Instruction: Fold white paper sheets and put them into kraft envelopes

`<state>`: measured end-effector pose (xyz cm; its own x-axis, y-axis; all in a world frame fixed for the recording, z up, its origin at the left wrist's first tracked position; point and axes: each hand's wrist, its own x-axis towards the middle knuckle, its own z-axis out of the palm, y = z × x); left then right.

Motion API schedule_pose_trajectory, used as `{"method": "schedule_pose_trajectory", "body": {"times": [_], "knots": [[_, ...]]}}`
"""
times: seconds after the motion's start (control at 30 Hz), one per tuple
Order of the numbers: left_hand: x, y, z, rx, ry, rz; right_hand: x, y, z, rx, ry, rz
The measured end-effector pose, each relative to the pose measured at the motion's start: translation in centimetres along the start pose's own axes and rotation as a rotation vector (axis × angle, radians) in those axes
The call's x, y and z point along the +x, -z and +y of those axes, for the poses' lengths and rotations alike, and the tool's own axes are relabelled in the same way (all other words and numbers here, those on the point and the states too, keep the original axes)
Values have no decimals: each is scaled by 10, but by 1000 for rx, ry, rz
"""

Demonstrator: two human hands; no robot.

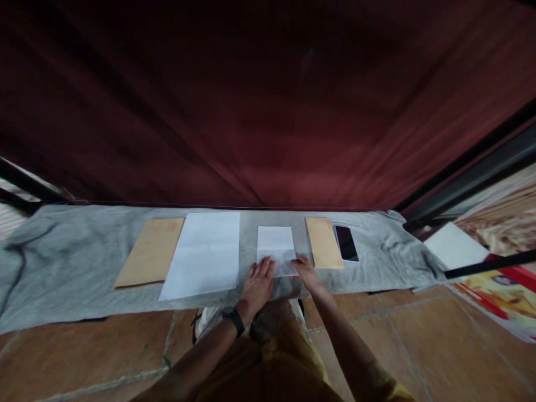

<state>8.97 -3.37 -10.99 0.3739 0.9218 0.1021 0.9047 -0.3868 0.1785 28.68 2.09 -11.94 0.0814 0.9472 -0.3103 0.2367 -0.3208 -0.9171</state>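
A small folded sheet of white paper (275, 239) lies in front of me on the grey cloth, a crease running across it. My left hand (260, 279) rests on its lower left part, fingers stretched out flat. At the lower right edge, my right hand (307, 272) has its fingers bent and pinches the paper's side. To the left lies a stack of larger white paper (204, 254), partly covering a big brown envelope (151, 251). A smaller brown envelope (324, 243) sits just right of my right hand.
A phone (347, 243) with a dark screen lies beside the small envelope. Grey cloth (385, 262) covers the narrow table. A dark red curtain (268, 139) hangs right behind it. Dark metal bars (469, 173) and a colourful box (506, 290) stand at the right.
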Motion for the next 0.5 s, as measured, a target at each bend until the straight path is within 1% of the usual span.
{"method": "schedule_pose_trajectory", "body": {"times": [0.1,0.17,0.2,0.23,0.27,0.3,0.33,0.4,0.47,0.5], "knots": [[3,0,-5,35,-54,-40,-5,8,-3,-128,-56,-10],[3,-3,-8,50,-89,-54,-10,12,-8,-275,-34,44],[2,-5,-9,58,-95,-51,-13,13,-11,-398,25,93],[1,-7,-10,66,-97,-40,-14,11,-14,-539,117,140],[1,-9,-10,74,-98,-25,-15,8,-18,-685,241,173],[0,-10,-9,82,-98,-6,-14,2,-21,-798,379,165],[0,-12,-9,86,-101,12,-12,-5,-24,-847,510,110],[0,-14,-7,87,-112,39,-2,-21,-26,-823,724,-70],[0,-15,-7,84,-115,51,11,-36,-24,-837,854,-216],[0,-15,-7,83,-113,53,18,-41,-23,-861,887,-255]]}}
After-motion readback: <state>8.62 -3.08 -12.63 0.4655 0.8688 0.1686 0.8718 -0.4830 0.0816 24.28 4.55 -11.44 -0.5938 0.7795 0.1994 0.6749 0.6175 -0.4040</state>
